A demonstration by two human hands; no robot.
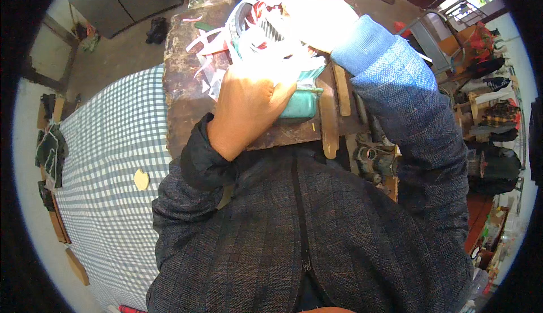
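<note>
My left hand (254, 101) lies over the near side of a teal-green, box-like object (300, 106) on a worn wooden table (189, 115). Its fingers look curled and pressed together, but glare hides what is in them. Beyond it, my right hand (319, 19) reaches in from the right. Bright sunlight washes it out, so its fingers cannot be made out. Between and past both hands sits a round grey rim (240, 16) with red and white strips (260, 10) bunched inside. More pale scraps (212, 44) lie left of it.
Flat wooden sticks (328, 123) lie at the table's near right. A blue-and-white checked cloth (113, 143) covers a surface on the left, with a pale yellow piece (141, 180) on it. A metal-framed chair (432, 39) stands at the far right, and clothes (492, 115) hang along the right wall.
</note>
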